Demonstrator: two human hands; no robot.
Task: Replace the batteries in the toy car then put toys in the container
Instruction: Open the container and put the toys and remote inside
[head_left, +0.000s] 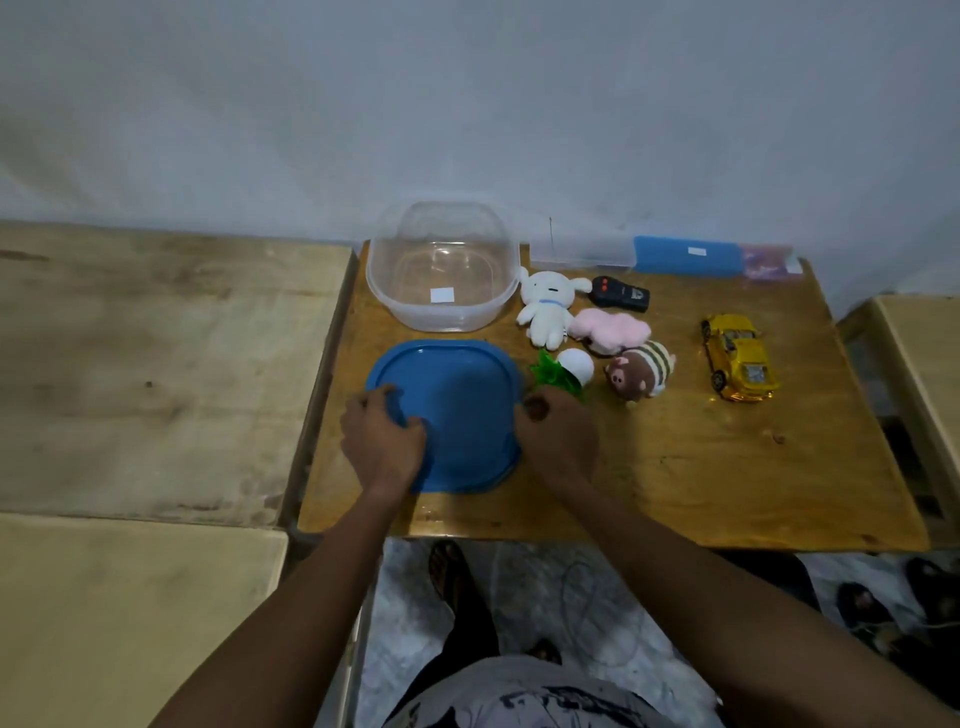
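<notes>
My left hand grips the blue lid; my right hand hides its fingers, grip unclear. The white label on the container is unreadable.

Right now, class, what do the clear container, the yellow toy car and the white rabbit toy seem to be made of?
Clear container: likely see-through plastic, glossy; its base shows through.
Yellow toy car: shiny, metallic-looking finish; metal or coated plastic, unclear.
White rabbit toy: soft plush fabric, fuzzy, matte.
</notes>
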